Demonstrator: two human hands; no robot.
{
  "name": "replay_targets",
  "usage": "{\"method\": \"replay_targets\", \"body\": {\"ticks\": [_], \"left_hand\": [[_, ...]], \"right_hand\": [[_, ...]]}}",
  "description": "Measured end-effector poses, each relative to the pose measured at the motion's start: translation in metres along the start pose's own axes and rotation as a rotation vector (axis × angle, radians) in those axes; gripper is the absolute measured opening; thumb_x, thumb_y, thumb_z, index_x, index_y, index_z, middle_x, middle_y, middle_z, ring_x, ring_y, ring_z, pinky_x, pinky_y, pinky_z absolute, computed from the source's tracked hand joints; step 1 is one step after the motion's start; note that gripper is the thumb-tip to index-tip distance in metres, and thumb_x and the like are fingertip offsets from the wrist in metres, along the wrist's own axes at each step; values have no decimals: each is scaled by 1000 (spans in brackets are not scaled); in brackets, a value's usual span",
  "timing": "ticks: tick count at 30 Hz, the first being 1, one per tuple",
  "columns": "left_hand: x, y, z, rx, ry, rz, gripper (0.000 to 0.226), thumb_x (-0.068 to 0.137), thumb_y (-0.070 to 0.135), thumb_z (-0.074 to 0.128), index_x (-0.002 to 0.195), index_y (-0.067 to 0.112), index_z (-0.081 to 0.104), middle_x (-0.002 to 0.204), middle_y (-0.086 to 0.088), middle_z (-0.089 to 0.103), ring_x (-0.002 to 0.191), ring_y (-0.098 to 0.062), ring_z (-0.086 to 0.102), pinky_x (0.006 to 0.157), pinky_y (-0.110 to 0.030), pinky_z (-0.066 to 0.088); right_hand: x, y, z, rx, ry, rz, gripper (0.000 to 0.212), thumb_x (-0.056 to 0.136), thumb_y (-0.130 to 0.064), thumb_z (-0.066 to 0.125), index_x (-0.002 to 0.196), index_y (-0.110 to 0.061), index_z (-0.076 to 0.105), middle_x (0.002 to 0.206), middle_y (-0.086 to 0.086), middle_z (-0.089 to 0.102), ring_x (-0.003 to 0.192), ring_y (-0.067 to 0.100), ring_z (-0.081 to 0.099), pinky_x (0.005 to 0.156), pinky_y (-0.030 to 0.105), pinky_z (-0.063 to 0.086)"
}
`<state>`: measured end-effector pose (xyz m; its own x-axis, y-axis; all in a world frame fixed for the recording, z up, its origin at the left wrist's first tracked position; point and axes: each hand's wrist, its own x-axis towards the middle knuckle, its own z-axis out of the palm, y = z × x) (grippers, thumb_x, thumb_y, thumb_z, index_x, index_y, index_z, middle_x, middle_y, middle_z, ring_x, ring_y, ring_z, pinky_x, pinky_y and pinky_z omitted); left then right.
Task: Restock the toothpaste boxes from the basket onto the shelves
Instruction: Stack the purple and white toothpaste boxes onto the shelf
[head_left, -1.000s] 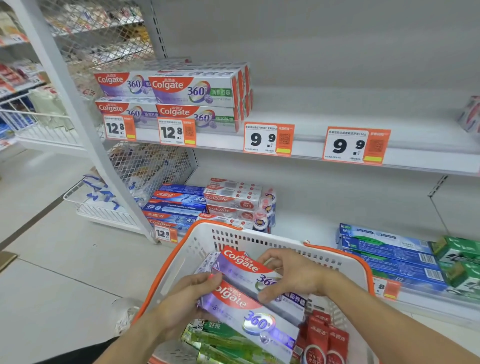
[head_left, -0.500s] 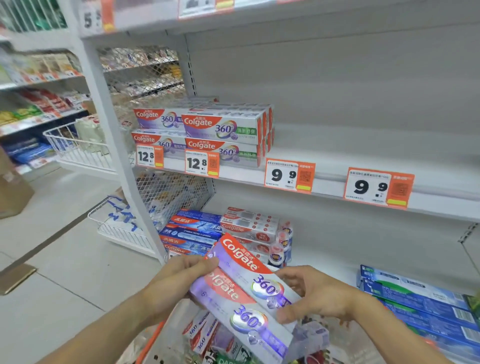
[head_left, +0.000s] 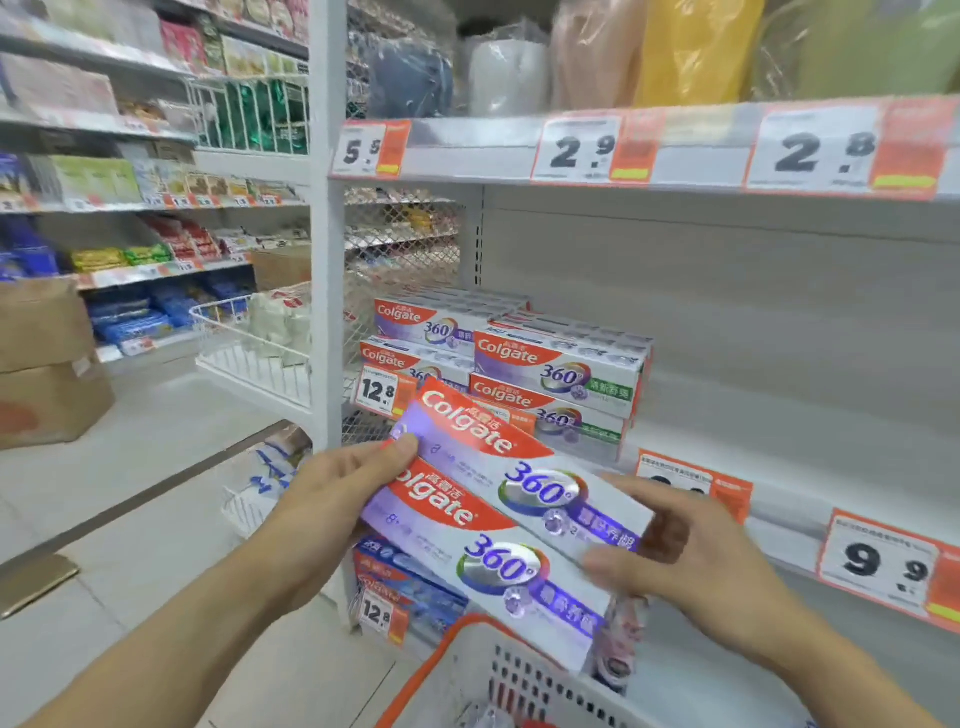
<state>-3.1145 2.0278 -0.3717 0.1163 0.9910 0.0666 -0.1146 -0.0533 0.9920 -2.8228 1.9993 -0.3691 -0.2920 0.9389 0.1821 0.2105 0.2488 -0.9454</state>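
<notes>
Two Colgate 360° boxes (head_left: 498, 525), held stacked above the basket (head_left: 467, 670): our left hand (head_left: 332, 499) grips their red end, right hand (head_left: 691, 551) clasps the purple end. Shelf stack (head_left: 556, 379) reads Colgate 360°; tags: 12.8 (head_left: 378, 391), 9.9 (head_left: 883, 566).

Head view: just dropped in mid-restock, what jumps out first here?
Two purple Colgate 360 boxes fill the centre, gripped by both hands: left hand at their red ends, right hand at the other. Behind them, matching Colgate stacks sit on the middle shelf by a 12.8 tag. The orange-rimmed basket is at the bottom.
</notes>
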Motion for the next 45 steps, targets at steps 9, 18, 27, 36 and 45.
{"method": "replay_targets", "body": {"ticks": [9, 18, 27, 36, 45], "left_hand": [[17, -3, -37, -51, 377, 59, 40, 72, 47, 73, 80, 9, 79, 83, -13, 77, 73, -26, 74, 87, -56, 56], [18, -6, -63, -64, 461, 44, 38, 79, 45, 73, 93, 10, 76, 81, -4, 78, 72, -18, 76, 76, -39, 60], [17, -1, -58, -127, 457, 54, 26, 84, 40, 72, 86, 13, 74, 78, -1, 78, 69, -15, 75, 57, -22, 57], [15, 2, -53, -136, 462, 40, 30, 81, 44, 72, 85, 15, 72, 76, 2, 78, 68, -16, 75, 58, -23, 56], [13, 4, -58, -131, 458, 34, 41, 78, 50, 70, 95, 12, 72, 78, -1, 78, 68, -18, 76, 60, -26, 56]], "right_hand": [[153, -86, 23, -578, 247, -351, 58, 68, -23, 92, 122, -26, 71, 80, -19, 72, 61, -14, 59, 71, 3, 42], [248, -86, 61, -910, 211, -231, 57, 71, -33, 88, 125, -23, 70, 93, -2, 76, 80, 10, 68, 79, 21, 50], [279, -70, 65, -1202, 217, -222, 49, 65, -47, 83, 106, -22, 74, 98, -1, 76, 85, 22, 69, 76, 40, 59], [275, -56, 64, -1471, 203, -172, 50, 73, -58, 79, 85, -15, 56, 80, 3, 63, 71, 26, 59, 61, 34, 49], [269, -49, 68, -1477, 251, -263, 48, 80, -60, 70, 98, -17, 60, 101, 3, 63, 89, 23, 56, 77, 35, 51]]}}
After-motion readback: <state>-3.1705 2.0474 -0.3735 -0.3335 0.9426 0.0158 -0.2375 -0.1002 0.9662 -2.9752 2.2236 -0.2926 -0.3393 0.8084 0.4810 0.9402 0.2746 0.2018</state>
